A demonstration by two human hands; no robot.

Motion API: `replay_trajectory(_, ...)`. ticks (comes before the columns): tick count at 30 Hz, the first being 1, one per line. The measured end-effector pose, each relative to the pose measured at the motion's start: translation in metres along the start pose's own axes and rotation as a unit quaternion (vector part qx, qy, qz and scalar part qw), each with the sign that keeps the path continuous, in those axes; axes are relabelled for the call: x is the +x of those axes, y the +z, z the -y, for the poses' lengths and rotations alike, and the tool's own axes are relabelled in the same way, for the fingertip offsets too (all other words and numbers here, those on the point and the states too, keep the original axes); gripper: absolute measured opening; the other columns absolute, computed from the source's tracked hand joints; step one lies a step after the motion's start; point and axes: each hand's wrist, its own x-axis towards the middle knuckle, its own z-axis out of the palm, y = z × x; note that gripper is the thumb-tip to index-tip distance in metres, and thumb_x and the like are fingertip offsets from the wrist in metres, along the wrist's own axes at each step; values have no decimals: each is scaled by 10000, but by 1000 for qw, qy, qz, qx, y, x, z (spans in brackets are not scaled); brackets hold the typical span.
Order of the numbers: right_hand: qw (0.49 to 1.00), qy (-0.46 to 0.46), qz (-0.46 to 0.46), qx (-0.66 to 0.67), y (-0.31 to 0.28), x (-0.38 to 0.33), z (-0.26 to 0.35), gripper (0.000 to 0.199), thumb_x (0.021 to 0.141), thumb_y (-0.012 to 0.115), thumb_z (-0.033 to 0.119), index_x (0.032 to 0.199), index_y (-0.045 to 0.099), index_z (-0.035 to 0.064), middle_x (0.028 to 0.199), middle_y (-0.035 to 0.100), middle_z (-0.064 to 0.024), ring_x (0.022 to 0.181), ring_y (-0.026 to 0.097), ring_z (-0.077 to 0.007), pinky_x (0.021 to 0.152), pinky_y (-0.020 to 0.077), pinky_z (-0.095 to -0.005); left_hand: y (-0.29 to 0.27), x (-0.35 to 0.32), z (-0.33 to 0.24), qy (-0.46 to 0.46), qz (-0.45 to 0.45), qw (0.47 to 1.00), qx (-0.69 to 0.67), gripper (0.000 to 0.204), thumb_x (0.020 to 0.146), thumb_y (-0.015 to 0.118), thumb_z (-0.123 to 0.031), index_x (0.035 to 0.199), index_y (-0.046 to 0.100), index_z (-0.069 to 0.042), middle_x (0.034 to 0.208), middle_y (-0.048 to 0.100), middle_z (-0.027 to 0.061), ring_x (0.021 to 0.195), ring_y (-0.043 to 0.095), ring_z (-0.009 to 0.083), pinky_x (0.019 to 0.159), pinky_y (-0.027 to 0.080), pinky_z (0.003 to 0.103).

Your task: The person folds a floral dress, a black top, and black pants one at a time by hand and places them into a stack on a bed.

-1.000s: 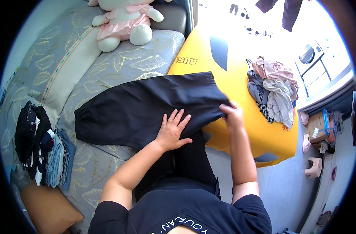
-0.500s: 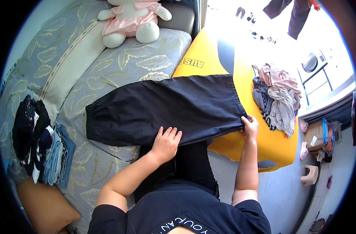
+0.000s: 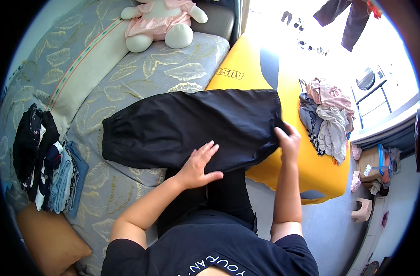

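Note:
A black garment (image 3: 187, 124) lies spread sideways in front of me, across a grey leaf-patterned sofa and a yellow-covered surface. Its narrower left end has a gathered elastic band, and its right end is wider. My right hand (image 3: 289, 140) pinches the right end, where the cloth lifts and bunches. With fingers and thumb apart, my left hand (image 3: 200, 166) is at the near edge of the garment; whether the palm presses on it I cannot tell. Both forearms come from below.
A stack of folded clothes (image 3: 53, 165) sits on the sofa (image 3: 187, 50) at left, near a brown cushion (image 3: 53, 239). Crumpled clothes (image 3: 329, 117) lie on the yellow cover (image 3: 306, 179). A plush toy (image 3: 161, 25) sits behind; a pink stool (image 3: 362, 210) stands on the floor at right.
My right hand has shifted up and slightly left, drawing the garment's right corner inward so the cloth bunches. My left hand's thumb has spread away from its fingers.

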Motion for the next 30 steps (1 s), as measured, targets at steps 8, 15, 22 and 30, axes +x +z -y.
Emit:
replay_trajectory(8,817,-404,199,-360,128,-96,8,79,746,580,78,824,569,85,704,556,-81,703,598,-276,689,457,-394,-3,44,30,-235,-66,723,-646,711,945,455,-560,1428,310,-58,1374,453,129,1234,476,234,994,398,395)
replay_trajectory(15,819,-407,331,-234,131,-116,8,387,752,689,88,1128,599,71,830,546,-99,839,576,-274,826,463,-397,-31,62,28,-200,-85,728,-651,449,905,596,-117,1314,435,-24,1195,569,118,1055,597,206,921,495,355)
replay_trajectory(22,827,-477,238,-179,132,-108,19,473,725,712,60,1183,593,66,870,574,-102,855,577,-297,865,472,-404,-76,98,-10,-115,-119,803,-573,580,879,464,101,1432,335,-19,1291,536,134,1125,573,225,982,462,363)
replay_trajectory(30,893,-381,189,-148,129,-96,17,323,736,761,130,1025,645,45,991,640,-130,943,602,-311,822,497,-383,-77,25,62,-364,-209,786,-455,600,928,557,-70,1458,277,-54,1351,473,192,1128,552,242,905,495,378)
